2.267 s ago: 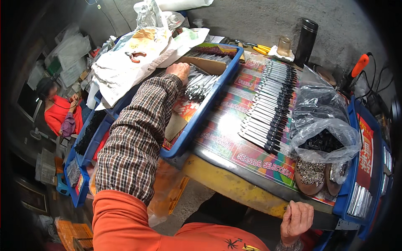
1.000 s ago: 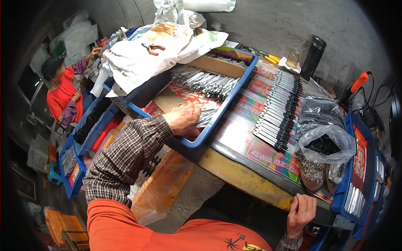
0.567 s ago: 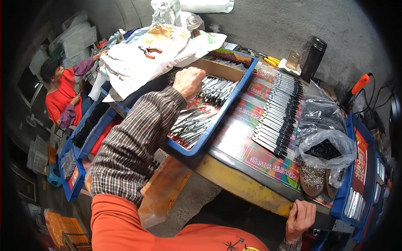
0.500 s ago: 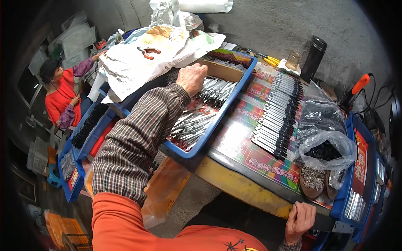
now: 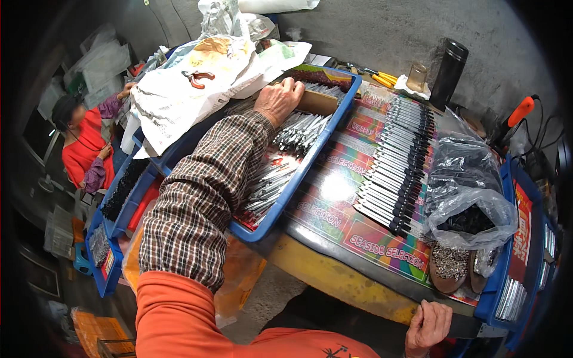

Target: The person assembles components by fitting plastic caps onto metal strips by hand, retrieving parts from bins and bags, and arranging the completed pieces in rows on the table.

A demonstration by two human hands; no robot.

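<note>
My left hand [image 5: 279, 100] reaches into a long blue tray [image 5: 280, 210], its fingers curled over the left end of a brown cardboard divider [image 5: 319, 103]. Below it in the tray lie many slim silver-white pens [image 5: 271, 190], some with black ends; more sit behind the divider. What the fingertips touch is partly hidden. At the near table edge my right hand [image 5: 428, 325] rests with its fingers bent over the rim, holding no loose thing. Between the hands, a neat row of silver pens with black grips [image 5: 397, 170] lies side by side on a colourful printed sheet [image 5: 325, 218].
Right of the row are a clear bag of black parts [image 5: 468, 209], a brown container of small metal pieces [image 5: 449, 267] and a blue tray [image 5: 494, 298]. A black flask [image 5: 449, 74] stands behind. Pliers [image 5: 198, 79] lie on white sacking. A co-worker in red [image 5: 89, 143] sits left.
My left hand has shifted slightly up and right along the tray, its fingers now over the divider. The view has tilted slightly. My right hand stays at the table edge.
</note>
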